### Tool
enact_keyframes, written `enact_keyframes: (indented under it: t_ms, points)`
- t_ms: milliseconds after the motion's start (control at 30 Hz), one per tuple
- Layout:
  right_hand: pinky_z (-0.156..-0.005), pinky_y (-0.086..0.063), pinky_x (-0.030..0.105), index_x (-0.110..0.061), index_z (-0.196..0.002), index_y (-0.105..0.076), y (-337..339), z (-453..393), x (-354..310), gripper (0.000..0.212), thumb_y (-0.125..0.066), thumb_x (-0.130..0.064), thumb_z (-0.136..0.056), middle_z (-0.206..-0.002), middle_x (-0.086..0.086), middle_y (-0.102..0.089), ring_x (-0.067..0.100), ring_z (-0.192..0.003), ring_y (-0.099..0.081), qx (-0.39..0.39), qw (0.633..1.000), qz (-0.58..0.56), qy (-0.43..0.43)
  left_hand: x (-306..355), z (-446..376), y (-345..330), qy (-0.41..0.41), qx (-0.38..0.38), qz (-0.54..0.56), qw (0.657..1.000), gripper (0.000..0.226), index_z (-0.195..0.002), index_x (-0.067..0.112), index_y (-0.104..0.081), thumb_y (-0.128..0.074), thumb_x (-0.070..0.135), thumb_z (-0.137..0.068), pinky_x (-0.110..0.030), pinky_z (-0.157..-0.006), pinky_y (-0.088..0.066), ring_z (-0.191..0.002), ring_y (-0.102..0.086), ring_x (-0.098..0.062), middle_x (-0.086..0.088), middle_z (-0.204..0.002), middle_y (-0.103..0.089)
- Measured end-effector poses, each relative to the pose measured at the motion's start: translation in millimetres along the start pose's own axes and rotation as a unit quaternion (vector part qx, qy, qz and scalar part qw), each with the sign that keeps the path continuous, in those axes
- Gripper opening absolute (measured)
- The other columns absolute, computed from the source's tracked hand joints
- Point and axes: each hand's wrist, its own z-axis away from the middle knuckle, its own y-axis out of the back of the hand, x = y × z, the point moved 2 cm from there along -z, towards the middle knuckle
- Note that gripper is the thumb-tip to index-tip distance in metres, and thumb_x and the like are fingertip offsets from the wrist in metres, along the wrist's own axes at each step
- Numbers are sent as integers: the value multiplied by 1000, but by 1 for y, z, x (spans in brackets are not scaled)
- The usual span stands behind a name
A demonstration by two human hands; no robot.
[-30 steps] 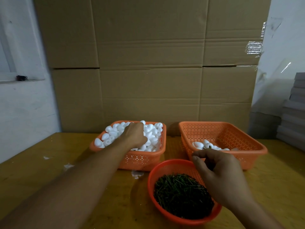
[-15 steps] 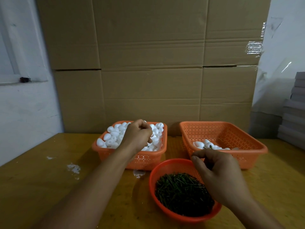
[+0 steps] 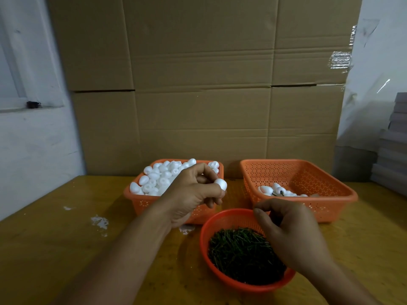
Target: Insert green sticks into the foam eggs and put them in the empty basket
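My left hand [image 3: 191, 192] pinches a white foam egg [image 3: 221, 184] at its fingertips, lifted just in front of the left orange basket [image 3: 141, 202], which is heaped with foam eggs [image 3: 158, 179]. My right hand [image 3: 293, 234] hovers over the right side of the round orange bowl [image 3: 220, 216] of green sticks [image 3: 240, 252]. Its fingers are curled against the thumb in a pinch, and a stick barely shows in the dark hollow. The right orange basket [image 3: 330, 208] holds a few eggs with sticks [image 3: 277, 191] in its near left corner.
Stacked cardboard boxes [image 3: 198, 106] close off the back of the wooden table [image 3: 55, 249]. A white wall runs along the left. Grey boards [image 3: 394, 146] are piled at the far right. White foam crumbs [image 3: 100, 222] lie on the table left of the baskets.
My left hand rose out of the egg basket and moved right and nearer with one egg pinched in it. My right hand stayed over the bowl.
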Motion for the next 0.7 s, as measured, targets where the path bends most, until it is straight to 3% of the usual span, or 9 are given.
enact_keyframes:
  t_ms: [67,133,233,300,433,567,700]
  points:
    - [-44,-41,29,-32,-84,-74,0,1,-1,10,-67,-32,-90,-56,-10,-64,8,-43,-54,-8,1000,-4,-1,6,3,-3,-23,-8,-57,998,15,-91,2,-56,-67,-8,-88,-28,-59,-50,-69,-65,-20,-23,-82,-69]
    - [-46,-40,27,-32,-83,-75,-2,2,-3,10,-68,-32,-90,-56,-11,-64,5,-45,-54,-20,1000,0,0,9,6,-7,-39,-34,-113,992,14,-97,7,-58,-65,-3,-90,-27,-62,-53,-70,-68,-18,-16,-85,-73]
    - [-49,-43,27,-33,-83,-74,-5,4,-5,9,-68,-35,-90,-58,-12,-64,4,-48,-54,-55,998,28,3,11,9,-15,-38,-95,-160,982,35,-117,30,-54,-60,5,-93,-26,-64,-53,-68,-67,-17,-10,-85,-74]
    - [-53,-48,27,-34,-86,-72,-6,5,-7,9,-66,-40,-90,-62,-14,-64,4,-53,-56,-100,992,77,12,11,10,-18,-30,-115,-163,979,34,-112,37,-52,-56,9,-94,-27,-61,-52,-64,-64,-16,-9,-82,-72]
    - [-66,-56,30,-33,-94,-69,-10,6,-10,27,-58,-56,-89,-75,-12,-66,6,-68,-63,-202,958,203,16,7,7,-23,-15,-140,-153,978,12,-96,31,-60,-55,23,-90,-25,-52,-46,-59,-59,-15,-3,-72,-66]
    - [-68,-56,32,-24,-82,-63,-14,4,-14,58,-55,-81,-73,-76,-8,-65,6,-70,-62,-256,930,262,-2,6,9,-23,-33,-154,-145,977,11,-103,30,-66,-65,26,-92,-21,-55,-47,-60,-58,-11,4,-73,-65]
    - [-75,-57,34,-24,-88,-64,-25,5,-17,47,-62,-70,-78,-84,-9,-65,11,-81,-64,-310,906,290,-9,6,11,-22,-41,-160,-123,978,16,-109,25,-68,-66,16,-96,-17,-55,-46,-56,-56,-11,3,-70,-64]
